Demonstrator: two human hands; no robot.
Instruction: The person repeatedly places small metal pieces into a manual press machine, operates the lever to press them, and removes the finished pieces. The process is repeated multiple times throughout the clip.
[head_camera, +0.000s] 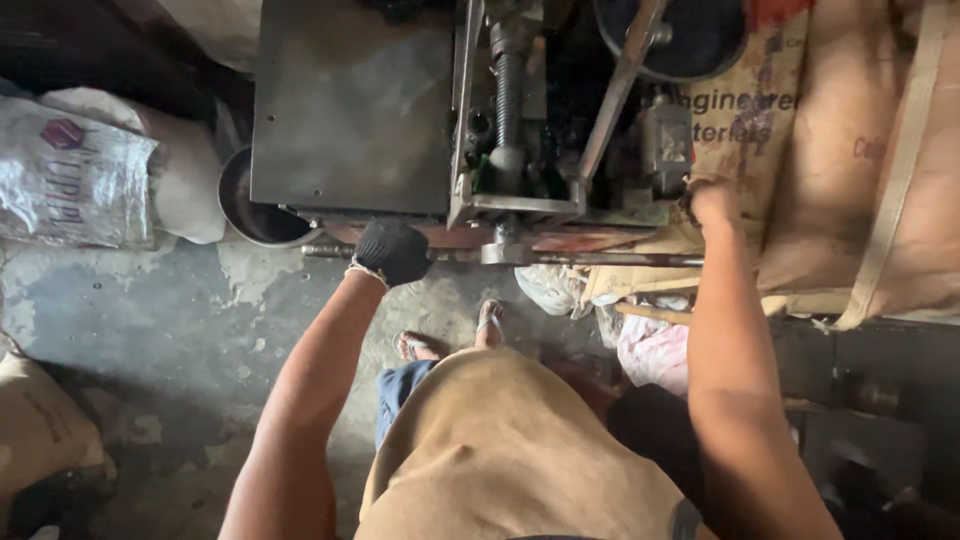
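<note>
Gloved in black knit, the left hand is closed around a long horizontal steel bar that runs along the front of a grimy machine; the fingers wrap over the top of the bar near its left end, a grip that suits pulling or steadying a lever rather than pinching something small. The glove probably guards the palm against the rough, oily metal. The right hand is bare and reaches up to the machine's right side, pressed against the edge of a tan paper sack beside a small metal block; whether it is grasping anything or merely resting there cannot be told, since the fingers curl out of sight.

Both arms are spread wide, so the person stands square to the machine with the bar across the body at a low level. Above the bar, a vertical threaded screw sits in a metal frame, and a flat steel plate covers the machine's left half.

A round metal bowl is tucked under the plate's left edge. A white woven sack lies further left on the stained concrete floor, and sandalled feet stand just short of the machine's base.
</note>
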